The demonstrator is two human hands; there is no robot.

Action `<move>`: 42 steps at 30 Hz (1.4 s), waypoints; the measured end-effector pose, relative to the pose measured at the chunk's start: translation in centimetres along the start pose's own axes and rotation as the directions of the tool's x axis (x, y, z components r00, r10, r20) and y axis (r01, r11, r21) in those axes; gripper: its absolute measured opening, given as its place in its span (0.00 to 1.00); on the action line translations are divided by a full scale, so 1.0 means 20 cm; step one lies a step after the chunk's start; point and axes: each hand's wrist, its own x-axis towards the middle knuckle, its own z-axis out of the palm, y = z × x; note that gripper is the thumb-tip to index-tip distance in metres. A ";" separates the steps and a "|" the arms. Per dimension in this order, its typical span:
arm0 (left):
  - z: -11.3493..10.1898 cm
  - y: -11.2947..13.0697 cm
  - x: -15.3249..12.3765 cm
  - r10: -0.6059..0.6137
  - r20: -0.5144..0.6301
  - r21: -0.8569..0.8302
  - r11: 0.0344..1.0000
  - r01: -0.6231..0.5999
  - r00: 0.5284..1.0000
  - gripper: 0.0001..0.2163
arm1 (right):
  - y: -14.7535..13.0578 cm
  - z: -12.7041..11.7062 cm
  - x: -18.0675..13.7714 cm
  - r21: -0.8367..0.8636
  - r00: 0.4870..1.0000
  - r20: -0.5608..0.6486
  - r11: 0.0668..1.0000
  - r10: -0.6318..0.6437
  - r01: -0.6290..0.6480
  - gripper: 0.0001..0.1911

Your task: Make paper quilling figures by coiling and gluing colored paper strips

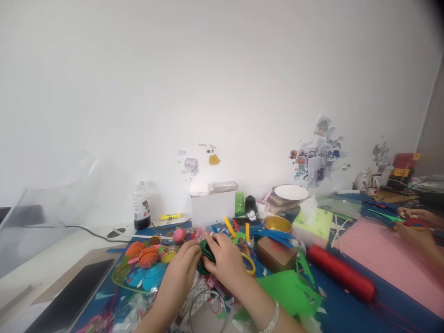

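Between my two hands, over the cluttered middle of the table, is a dark green ribbed coil [207, 250], partly hidden by fingers. My left hand [188, 261] closes on its left side with bent fingers. From the right, my right hand [225, 256] grips the coil between thumb and fingers. Left of the hands lie an orange ribbed paper piece [148, 256] and a blue ribbed paper piece [154, 276] on a green tray [118, 276]. A metal ring [191, 311] lies below the hands among paper scraps.
A red thread spool [342, 273], green sheet [291, 291], brown box [276, 254] and tissue box [312, 226] lie to the right. A bottle [142, 206] and white box [213, 208] stand behind. Another person's hands [416, 226] work over pink paper [378, 254] at far right.
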 end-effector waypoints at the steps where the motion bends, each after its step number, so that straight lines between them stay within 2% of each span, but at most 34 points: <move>1: 0.00 0.00 0.00 0.001 0.000 -0.006 1.000 -0.001 1.000 0.08 | 0.00 0.00 0.00 0.000 1.000 0.006 1.000 0.001 -0.001 0.26; 19: 0.02 -0.04 0.00 -0.013 0.012 -0.112 0.994 0.015 1.000 0.08 | 0.02 0.00 0.00 -0.007 0.998 0.041 0.999 -0.054 0.054 0.27; 24: 0.02 -0.03 0.00 -0.010 0.009 -0.119 0.993 0.011 1.000 0.09 | 0.02 -0.01 0.00 0.038 0.998 0.063 0.999 -0.025 0.023 0.26; 30: 0.04 -0.04 -0.02 -0.075 0.010 -0.058 0.995 0.076 0.997 0.07 | 0.00 -0.02 0.01 0.073 0.997 0.063 0.996 0.044 -0.048 0.29; 35: 0.05 -0.05 -0.03 -0.121 0.034 -0.037 0.992 0.123 0.992 0.07 | 0.00 -0.02 0.00 0.075 0.996 0.079 0.996 0.046 -0.052 0.28; 42: 0.05 -0.01 -0.04 -0.105 0.065 -0.096 0.989 0.111 0.992 0.07 | 0.00 0.00 0.00 0.083 0.998 0.066 0.996 0.018 -0.023 0.25</move>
